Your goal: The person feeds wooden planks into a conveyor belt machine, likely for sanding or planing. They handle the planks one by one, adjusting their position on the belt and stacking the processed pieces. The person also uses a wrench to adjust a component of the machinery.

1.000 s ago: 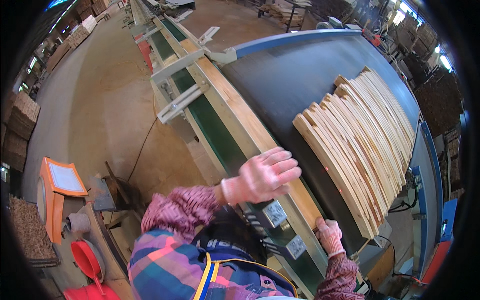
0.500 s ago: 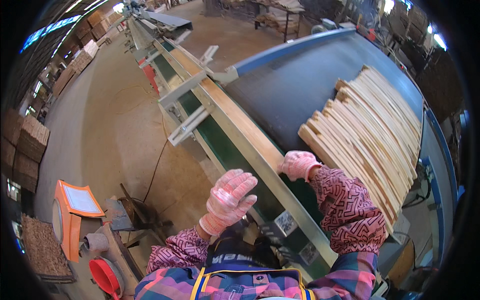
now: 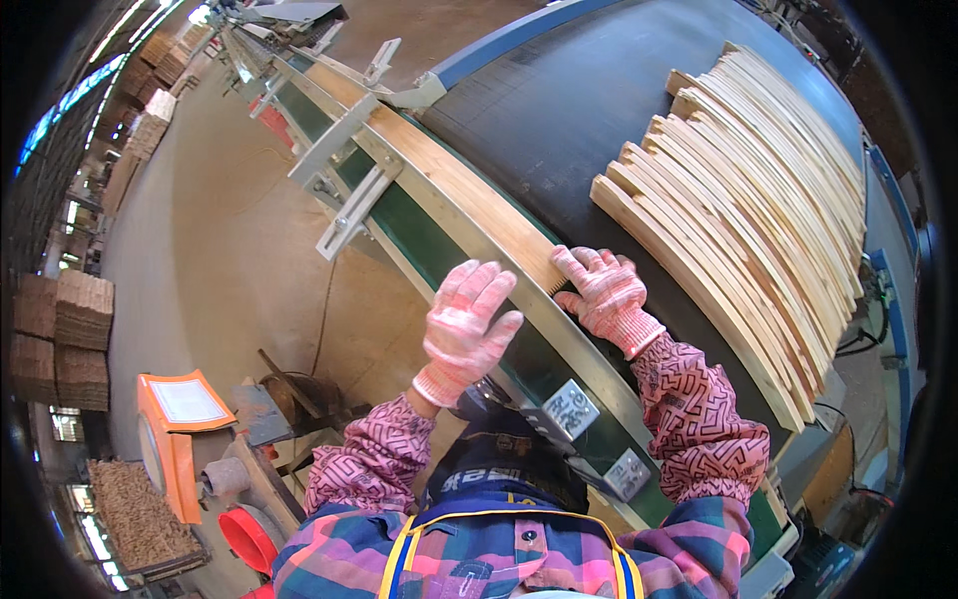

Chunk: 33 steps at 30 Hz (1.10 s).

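A long wooden board (image 3: 461, 182) lies in the narrow channel of the green conveyor belt (image 3: 424, 250), along its metal guide rail (image 3: 504, 285). Finger-joint teeth show at the board's near end. My right hand (image 3: 606, 295), in a pink and white glove, touches that end with its fingertips, thumb and fingers apart. On the other side of the rail, my left hand (image 3: 469, 324) is raised, gloved alike, with its fingers stretched out and nothing in it. To the right, a row of wooden strips (image 3: 743, 215) lies side by side on a wide dark belt (image 3: 539, 130).
Metal brackets (image 3: 344, 155) cross the channel farther up. Two small metal blocks (image 3: 571, 409) sit beside the rail near my body. At lower left stand an orange holder with a white sheet (image 3: 185, 404) and a red bowl (image 3: 246, 539). Stacked wood (image 3: 60, 334) stands at far left.
My right hand has opened from a closed shape at the board's end, fingers now spread. My left hand stays raised, its fingers more upright. The view has shifted.
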### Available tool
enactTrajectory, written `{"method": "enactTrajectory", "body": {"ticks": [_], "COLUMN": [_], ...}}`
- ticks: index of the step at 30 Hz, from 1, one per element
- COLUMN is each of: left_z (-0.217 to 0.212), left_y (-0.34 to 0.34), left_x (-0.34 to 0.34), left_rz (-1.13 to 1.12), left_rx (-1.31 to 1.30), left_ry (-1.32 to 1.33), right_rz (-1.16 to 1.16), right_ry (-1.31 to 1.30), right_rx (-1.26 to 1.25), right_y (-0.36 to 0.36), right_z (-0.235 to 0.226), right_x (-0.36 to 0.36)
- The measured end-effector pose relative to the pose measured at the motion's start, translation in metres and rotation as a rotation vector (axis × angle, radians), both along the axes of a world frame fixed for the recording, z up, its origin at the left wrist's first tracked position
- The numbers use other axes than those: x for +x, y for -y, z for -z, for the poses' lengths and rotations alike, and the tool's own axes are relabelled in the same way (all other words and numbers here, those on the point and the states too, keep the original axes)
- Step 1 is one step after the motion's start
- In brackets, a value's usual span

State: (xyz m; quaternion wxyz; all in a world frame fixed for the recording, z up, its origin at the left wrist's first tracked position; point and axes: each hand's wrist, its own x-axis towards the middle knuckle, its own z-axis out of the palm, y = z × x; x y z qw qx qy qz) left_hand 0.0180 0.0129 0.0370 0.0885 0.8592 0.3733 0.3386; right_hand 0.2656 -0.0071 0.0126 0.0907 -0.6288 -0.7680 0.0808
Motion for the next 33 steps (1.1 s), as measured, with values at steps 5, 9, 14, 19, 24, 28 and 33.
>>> {"method": "enactTrajectory", "body": {"ticks": [5,9,14,19,24,28,33], "left_z": [0.019,0.048,0.056,0.066,0.069,0.067,0.069], "left_y": [-0.053,-0.062,-0.068,-0.06,-0.056,-0.051,-0.065], "left_x": [0.032,0.056,0.059,0.065,0.059,0.051,0.069], "left_rz": [-0.01,-0.043,0.004,-0.048,-0.039,-0.054,0.004], "left_rx": [0.04,0.071,0.041,0.046,0.049,-0.291,0.048], "left_ry": [0.053,-0.004,-0.014,0.036,0.071,0.023,0.224], "right_rz": [-0.039,-0.102,0.04,-0.058,-0.087,0.089,-0.041], "right_ry": [-0.057,-0.182,-0.199,0.021,-0.059,-0.255,-0.189], "right_rx": [0.034,0.082,0.271,0.004,-0.239,-0.283,-0.102], "right_y": [-0.023,-0.026,-0.117,-0.166,-0.175,-0.224,-0.215], "right_z": [0.008,0.02,0.066,0.023,0.019,-0.008,0.001], "right_x": [-0.002,0.003,-0.038,-0.058,-0.067,-0.104,-0.062]}}
